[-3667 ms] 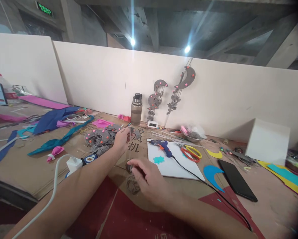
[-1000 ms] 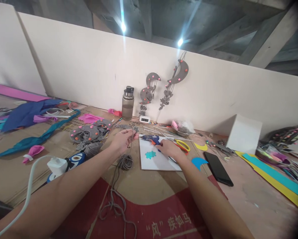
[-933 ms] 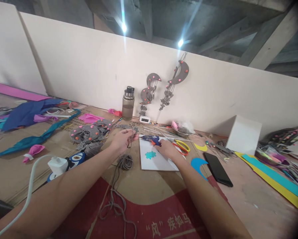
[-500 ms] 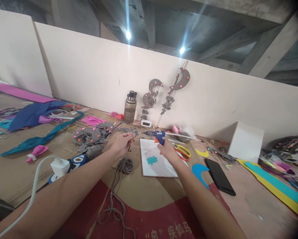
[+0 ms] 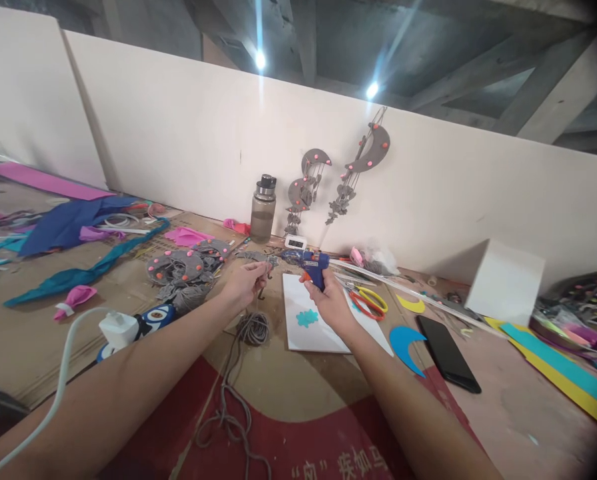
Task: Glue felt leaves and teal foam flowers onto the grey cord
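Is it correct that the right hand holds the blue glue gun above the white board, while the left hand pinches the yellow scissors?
Not quite. In the head view the right hand does hold the blue glue gun above the white board, but the left hand pinches a small grey piece. The yellow scissors lie untouched on the table.

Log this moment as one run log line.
left hand: pinching small grey piece | right hand: holding blue glue gun above white board | grey cord: on table
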The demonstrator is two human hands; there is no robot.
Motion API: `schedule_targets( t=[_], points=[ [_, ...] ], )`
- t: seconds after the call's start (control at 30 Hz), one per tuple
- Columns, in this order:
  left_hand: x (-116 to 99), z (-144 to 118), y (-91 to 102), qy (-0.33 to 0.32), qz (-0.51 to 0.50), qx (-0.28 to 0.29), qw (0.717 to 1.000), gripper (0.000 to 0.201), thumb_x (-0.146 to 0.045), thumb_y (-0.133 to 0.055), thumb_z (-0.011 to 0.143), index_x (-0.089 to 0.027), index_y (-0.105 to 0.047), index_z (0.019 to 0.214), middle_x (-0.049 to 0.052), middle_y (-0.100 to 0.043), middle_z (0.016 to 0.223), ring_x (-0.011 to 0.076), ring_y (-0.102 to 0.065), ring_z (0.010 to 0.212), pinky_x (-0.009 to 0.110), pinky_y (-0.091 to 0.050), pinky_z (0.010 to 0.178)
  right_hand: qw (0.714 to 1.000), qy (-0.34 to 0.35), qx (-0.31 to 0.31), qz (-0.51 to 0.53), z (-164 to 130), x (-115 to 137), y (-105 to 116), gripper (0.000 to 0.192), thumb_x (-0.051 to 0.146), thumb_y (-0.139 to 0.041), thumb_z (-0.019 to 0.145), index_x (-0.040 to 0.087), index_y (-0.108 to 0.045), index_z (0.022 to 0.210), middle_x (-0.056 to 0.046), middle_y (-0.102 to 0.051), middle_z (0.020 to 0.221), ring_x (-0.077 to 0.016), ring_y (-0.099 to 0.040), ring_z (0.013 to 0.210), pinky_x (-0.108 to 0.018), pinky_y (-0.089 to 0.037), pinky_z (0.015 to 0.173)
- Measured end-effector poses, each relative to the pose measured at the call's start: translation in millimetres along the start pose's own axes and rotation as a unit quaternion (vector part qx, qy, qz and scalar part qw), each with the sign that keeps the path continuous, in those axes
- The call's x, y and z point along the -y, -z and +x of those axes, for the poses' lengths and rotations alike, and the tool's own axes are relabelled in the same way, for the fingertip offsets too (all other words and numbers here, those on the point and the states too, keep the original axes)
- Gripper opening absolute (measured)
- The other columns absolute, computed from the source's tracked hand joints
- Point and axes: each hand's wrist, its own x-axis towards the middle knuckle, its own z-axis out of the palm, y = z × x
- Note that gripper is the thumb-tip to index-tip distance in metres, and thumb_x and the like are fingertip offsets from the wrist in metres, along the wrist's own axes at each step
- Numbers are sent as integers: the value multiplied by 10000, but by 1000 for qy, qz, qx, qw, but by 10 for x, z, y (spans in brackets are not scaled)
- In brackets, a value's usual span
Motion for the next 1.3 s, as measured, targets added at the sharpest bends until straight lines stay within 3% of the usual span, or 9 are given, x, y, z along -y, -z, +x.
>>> schedule_targets(
  t=[0.17, 0.33, 0.73, 1.3],
  points=[
    [-25, -28, -35, 2, -1, -14, 1000, 356, -366, -830, 498, -105, -626, 627, -16, -536, 588, 31, -413, 464, 172, -295, 420, 995, 20, 6, -96, -13, 1, 12, 268, 281, -485, 844, 222, -519, 1103, -33, -662, 916, -185, -571, 776, -308, -421, 718],
    [-51, -58, -65, -5, -1, -10, 1000, 344, -353, -833, 491, -112, -624, 619, -18, -534, 591, 39, -410, 467, 186, -291, 422, 991, 23, 13, -133, -16, -5, 12, 307, 274, -473, 851, 210, -480, 1151, -40, -653, 905, -199, -574, 768, -312, -410, 715],
    [-94, -119, -120, -45, 62, -7, 997, 366, -420, -816, 501, -122, -612, 565, -20, -500, 535, 41, -387, 443, 192, -263, 426, 977, 22, 15, -213, -18, -29, 1, 224, 286, -452, 868, 189, -498, 1065, -75, -647, 931, -213, -579, 794, -314, -406, 714],
    [-77, -116, -115, -61, 59, -17, 996, 341, -416, -807, 523, -140, -611, 563, -21, -494, 530, 49, -384, 452, 195, -268, 438, 971, 23, 19, -237, -30, -15, 1, 220, 289, -453, 869, 177, -505, 1052, -97, -647, 946, -224, -585, 825, -322, -409, 728]
  ],
)
